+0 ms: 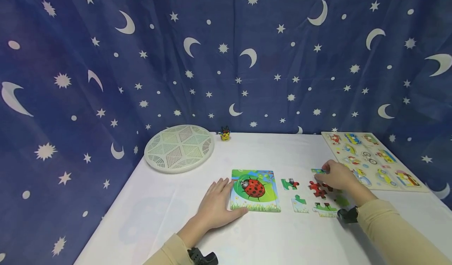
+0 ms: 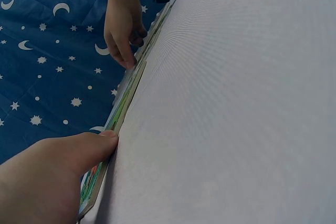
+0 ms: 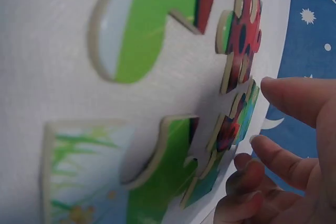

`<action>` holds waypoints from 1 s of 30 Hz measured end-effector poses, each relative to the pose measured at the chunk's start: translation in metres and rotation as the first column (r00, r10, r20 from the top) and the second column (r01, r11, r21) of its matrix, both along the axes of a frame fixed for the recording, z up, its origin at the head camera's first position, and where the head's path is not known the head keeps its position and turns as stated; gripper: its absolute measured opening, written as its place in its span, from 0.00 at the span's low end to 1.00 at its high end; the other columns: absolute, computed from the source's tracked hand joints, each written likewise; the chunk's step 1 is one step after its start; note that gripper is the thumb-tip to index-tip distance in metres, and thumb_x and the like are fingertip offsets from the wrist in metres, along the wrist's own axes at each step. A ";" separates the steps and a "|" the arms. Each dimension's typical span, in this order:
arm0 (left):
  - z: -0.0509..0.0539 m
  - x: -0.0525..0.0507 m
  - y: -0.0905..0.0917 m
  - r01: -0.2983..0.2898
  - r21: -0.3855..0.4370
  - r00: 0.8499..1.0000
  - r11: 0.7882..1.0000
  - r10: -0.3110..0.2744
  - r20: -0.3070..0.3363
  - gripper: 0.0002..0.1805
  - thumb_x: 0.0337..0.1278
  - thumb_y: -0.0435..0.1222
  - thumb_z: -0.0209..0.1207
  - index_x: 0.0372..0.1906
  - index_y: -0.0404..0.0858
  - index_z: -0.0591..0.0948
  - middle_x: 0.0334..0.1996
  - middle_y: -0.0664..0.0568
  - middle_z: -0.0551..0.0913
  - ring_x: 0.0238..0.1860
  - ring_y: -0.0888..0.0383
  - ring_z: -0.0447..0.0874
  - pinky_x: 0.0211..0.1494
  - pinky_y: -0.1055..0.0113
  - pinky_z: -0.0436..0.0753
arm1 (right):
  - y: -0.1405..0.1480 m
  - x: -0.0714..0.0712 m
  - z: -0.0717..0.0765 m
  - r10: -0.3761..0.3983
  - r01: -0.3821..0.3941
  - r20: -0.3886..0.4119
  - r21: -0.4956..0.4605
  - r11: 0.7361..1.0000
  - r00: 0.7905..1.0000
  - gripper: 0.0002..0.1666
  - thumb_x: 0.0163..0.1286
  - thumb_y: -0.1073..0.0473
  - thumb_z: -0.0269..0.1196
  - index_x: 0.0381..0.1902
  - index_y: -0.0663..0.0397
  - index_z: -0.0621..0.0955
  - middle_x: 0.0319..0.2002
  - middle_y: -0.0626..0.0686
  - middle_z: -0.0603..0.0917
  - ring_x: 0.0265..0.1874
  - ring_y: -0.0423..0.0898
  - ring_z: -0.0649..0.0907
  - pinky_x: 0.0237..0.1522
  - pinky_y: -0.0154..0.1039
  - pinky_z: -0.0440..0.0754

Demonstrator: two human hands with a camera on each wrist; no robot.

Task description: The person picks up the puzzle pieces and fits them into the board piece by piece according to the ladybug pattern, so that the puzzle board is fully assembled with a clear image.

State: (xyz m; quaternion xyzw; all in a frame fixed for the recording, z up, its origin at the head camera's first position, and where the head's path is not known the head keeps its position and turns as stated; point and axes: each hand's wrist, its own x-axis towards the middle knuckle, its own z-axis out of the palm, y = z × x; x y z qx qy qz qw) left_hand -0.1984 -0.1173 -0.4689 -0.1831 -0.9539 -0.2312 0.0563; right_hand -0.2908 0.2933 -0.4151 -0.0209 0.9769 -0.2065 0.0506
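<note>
A square ladybug puzzle board (image 1: 255, 208) lies flat on the white table. My left hand (image 1: 217, 206) rests at its left side, fingers extended and thumb at the lower edge; the left wrist view shows that thumb touching the board's edge. To the right, my right hand (image 1: 335, 176) is over loose puzzle pieces, nearest a blue-green piece (image 1: 319, 171). Its thumb and forefinger are apart in the right wrist view, with no piece plainly gripped. Close by lie a red spotted piece (image 1: 318, 189), a grass-edged piece (image 1: 300, 204) and a green-and-red piece (image 1: 290, 184). The hand partly covers another red piece.
A pale round lattice tray (image 1: 179, 149) sits at the back left, with a small yellow figurine (image 1: 225, 133) beside it. On the right lies a wooden vehicle puzzle board (image 1: 374, 161). A blue star-and-moon curtain (image 1: 226, 80) hangs behind the white table (image 1: 268, 241).
</note>
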 end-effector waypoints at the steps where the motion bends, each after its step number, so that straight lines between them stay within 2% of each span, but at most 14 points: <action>1: 0.000 0.000 0.000 -0.001 0.004 1.000 1.000 0.001 0.002 0.54 0.53 0.71 0.60 0.77 0.40 0.67 0.75 0.41 0.66 0.78 0.43 0.56 0.81 0.50 0.52 | 0.000 0.000 0.000 -0.001 0.001 0.010 0.001 1.000 1.000 0.34 0.69 0.47 0.67 0.52 0.75 0.73 0.37 0.62 0.78 0.34 0.56 0.77 0.34 0.48 0.78; 8: -0.002 0.001 -0.001 -0.004 0.013 1.000 1.000 0.004 0.002 0.54 0.53 0.71 0.60 0.77 0.39 0.67 0.75 0.40 0.66 0.78 0.43 0.57 0.81 0.49 0.52 | -0.003 0.000 -0.002 -0.061 0.061 0.046 -0.005 0.998 0.997 0.39 0.68 0.44 0.68 0.54 0.77 0.73 0.35 0.62 0.78 0.33 0.55 0.78 0.31 0.45 0.78; 19: 0.000 0.000 -0.001 -0.002 0.006 1.000 1.000 0.002 -0.002 0.55 0.53 0.71 0.60 0.76 0.37 0.68 0.75 0.40 0.66 0.78 0.43 0.56 0.81 0.49 0.52 | -0.011 -0.006 -0.001 -0.168 0.170 0.081 -0.022 0.985 0.982 0.37 0.65 0.47 0.70 0.54 0.76 0.74 0.40 0.66 0.81 0.33 0.56 0.79 0.30 0.45 0.79; 23: 0.001 0.000 -0.001 -0.001 0.007 1.000 1.000 0.001 -0.002 0.55 0.53 0.71 0.60 0.76 0.37 0.68 0.75 0.40 0.66 0.78 0.43 0.57 0.81 0.49 0.52 | -0.011 -0.010 -0.002 -0.180 0.183 0.078 -0.028 0.983 0.981 0.38 0.64 0.47 0.71 0.55 0.77 0.74 0.42 0.68 0.81 0.36 0.58 0.79 0.32 0.47 0.80; 30: 0.000 0.000 -0.001 0.002 0.015 1.000 1.000 -0.002 -0.007 0.54 0.53 0.70 0.60 0.76 0.38 0.68 0.75 0.40 0.66 0.78 0.43 0.57 0.81 0.49 0.52 | -0.011 -0.010 -0.005 -0.154 0.156 0.032 -0.036 0.987 0.987 0.39 0.63 0.49 0.72 0.57 0.77 0.75 0.44 0.68 0.81 0.39 0.60 0.79 0.37 0.51 0.82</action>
